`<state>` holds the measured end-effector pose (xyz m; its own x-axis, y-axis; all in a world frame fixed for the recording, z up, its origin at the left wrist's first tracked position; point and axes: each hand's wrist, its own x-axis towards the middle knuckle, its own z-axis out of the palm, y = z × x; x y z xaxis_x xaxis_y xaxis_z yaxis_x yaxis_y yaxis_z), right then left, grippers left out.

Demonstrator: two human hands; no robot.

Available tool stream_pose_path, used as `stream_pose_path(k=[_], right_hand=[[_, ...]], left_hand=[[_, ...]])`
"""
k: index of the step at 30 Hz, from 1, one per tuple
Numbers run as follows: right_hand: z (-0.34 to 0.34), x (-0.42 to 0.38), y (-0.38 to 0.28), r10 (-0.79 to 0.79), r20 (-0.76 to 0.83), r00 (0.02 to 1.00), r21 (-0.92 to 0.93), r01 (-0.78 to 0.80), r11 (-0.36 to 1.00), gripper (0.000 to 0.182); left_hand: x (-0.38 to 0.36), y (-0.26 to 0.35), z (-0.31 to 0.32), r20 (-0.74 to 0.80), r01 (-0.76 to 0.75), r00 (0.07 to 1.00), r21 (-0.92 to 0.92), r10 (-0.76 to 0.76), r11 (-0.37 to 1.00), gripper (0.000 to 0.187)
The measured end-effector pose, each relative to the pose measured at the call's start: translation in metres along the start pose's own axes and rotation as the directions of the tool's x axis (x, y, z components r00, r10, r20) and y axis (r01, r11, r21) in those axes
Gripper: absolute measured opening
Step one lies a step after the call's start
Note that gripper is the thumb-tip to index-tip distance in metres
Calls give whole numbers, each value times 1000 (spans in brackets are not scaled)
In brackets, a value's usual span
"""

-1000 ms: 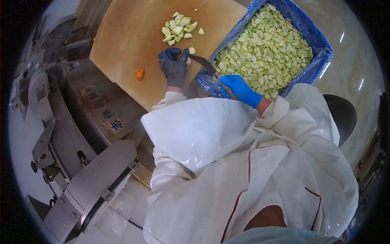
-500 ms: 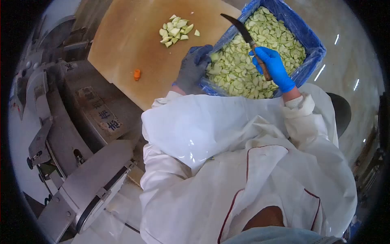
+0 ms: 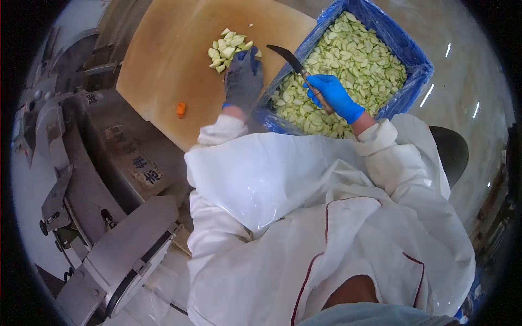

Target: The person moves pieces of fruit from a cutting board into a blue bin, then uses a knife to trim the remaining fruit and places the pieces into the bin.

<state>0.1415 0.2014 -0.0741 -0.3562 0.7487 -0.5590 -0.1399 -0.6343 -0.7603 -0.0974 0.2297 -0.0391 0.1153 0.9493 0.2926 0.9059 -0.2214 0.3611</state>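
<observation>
My left hand (image 3: 243,82), in a grey glove, lies at the near right side of a small pile of pale green cut pieces (image 3: 224,48) on the brown board. Its fingers reach forward and look apart, touching the pile's edge; the fingertips are partly hard to see. In a blue glove, my right hand (image 3: 334,96) is closed around the wooden handle of a curved knife (image 3: 293,61). The dark blade points up and left, over the near left edge of a bin (image 3: 417,61) lined with blue plastic. Many pale green slices (image 3: 353,60) with green skin fill that bin.
A small orange object (image 3: 181,110) lies on the board (image 3: 157,70), left of my left hand. Metal machinery (image 3: 136,152) with a worn label stands at the left. A dark round seat-like shape (image 3: 450,155) shows at right, by my white apron (image 3: 255,174).
My left hand has moved from the bin's left edge up and left to the pile on the board. My right hand, still holding the knife, has shifted left and slightly down.
</observation>
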Motion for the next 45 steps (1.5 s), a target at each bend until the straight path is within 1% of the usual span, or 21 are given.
stream_pose_path(k=[3,6,9,10,13,16,18,20,23,24,25,28,31,32,34,35,37,40,42,44,45], right_hand=[[-2,0,-3,-17,-20,1000,-50,15,999,33],[-21,-3,-1,-44,1,999,-49,44,998,33],[-32,-6,-6,-55,50,997,-111,60,992,39],[-30,-4,-7,-46,45,998,-134,52,990,38],[-12,4,-10,-21,31,999,-172,26,985,36],[-8,32,-2,-52,83,995,-192,67,979,33],[-16,28,-13,-28,178,984,-434,104,895,35],[-24,10,-38,23,286,958,-631,170,757,35],[-53,0,-52,146,343,928,-704,150,695,34],[-53,-6,-61,169,310,935,-683,95,724,29],[-53,-4,-61,145,321,936,-648,105,754,29],[-39,0,-64,92,321,943,-568,114,815,27],[-31,4,-49,104,300,948,-565,90,820,30],[-31,1,-46,117,302,946,-560,76,825,31],[-39,-3,-36,88,308,947,-415,50,908,32],[-42,-6,-33,75,307,949,-338,35,940,32],[-40,-10,-30,51,262,964,-313,35,949,33],[-25,-6,-18,60,198,978,-255,-8,967,33],[-20,0,-5,71,202,977,-168,-37,985,33],[-13,-2,2,92,206,974,-97,-73,993,34],[-8,-3,4,104,208,973,-60,-93,994,34]], left_hand=[[9,7,10,147,56,984,260,-97,964,26],[-10,22,9,319,63,948,-207,7,976,24],[-37,33,8,311,-137,898,-476,312,869,23],[-39,30,4,329,26,932,-482,153,876,22],[-25,-10,10,12,117,993,-203,-117,972,22],[-10,-40,-1,-64,156,987,100,-150,983,24],[-5,-55,1,-63,82,995,137,-74,987,23],[-6,-65,2,-48,21,999,133,-14,991,20],[-9,-70,3,-38,-22,999,65,25,998,16],[-11,-71,6,-44,-15,999,45,17,999,16],[-13,-72,8,-52,-9,999,25,10,1000,15],[-21,-73,8,84,-62,995,90,54,994,17],[-30,-60,4,-21,-64,998,92,66,994,19],[-37,-58,3,-14,-23,1000,139,25,990,19],[-55,-51,2,-3,55,998,227,-56,972,21],[-64,-39,0,38,109,993,138,-115,984,21],[-77,-14,-1,134,228,966,-32,-222,973,21],[-77,7,-6,92,135,987,-25,-132,991,24],[-73,-3,1,83,239,971,-324,-224,915,30],[-67,-11,5,9,239,968,-344,-251,908,34],[-64,-15,6,-66,206,972,-215,-225,955,36]])
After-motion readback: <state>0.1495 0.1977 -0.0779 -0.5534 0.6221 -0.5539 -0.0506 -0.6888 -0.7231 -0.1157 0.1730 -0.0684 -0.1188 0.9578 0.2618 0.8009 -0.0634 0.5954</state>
